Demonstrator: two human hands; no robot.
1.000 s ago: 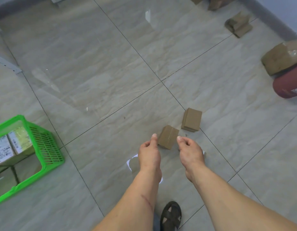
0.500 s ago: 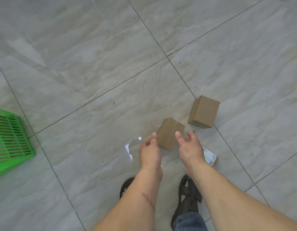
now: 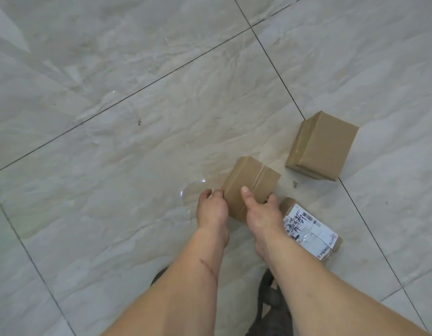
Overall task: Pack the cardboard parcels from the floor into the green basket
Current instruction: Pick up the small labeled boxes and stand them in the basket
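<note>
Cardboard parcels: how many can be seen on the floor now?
3. One taped parcel between both hands, one plain parcel beyond it to the right, one labelled parcel beside the right wrist. Others may lie outside the frame.

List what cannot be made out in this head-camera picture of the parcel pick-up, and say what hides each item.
- Green basket: outside the head view, so its fill is unknown.
- Taped parcel: near end covered by the right hand and left hand.
- Labelled parcel: left edge behind the right hand; print too small to read.
- Sandal: mostly hidden by the right forearm.
</note>
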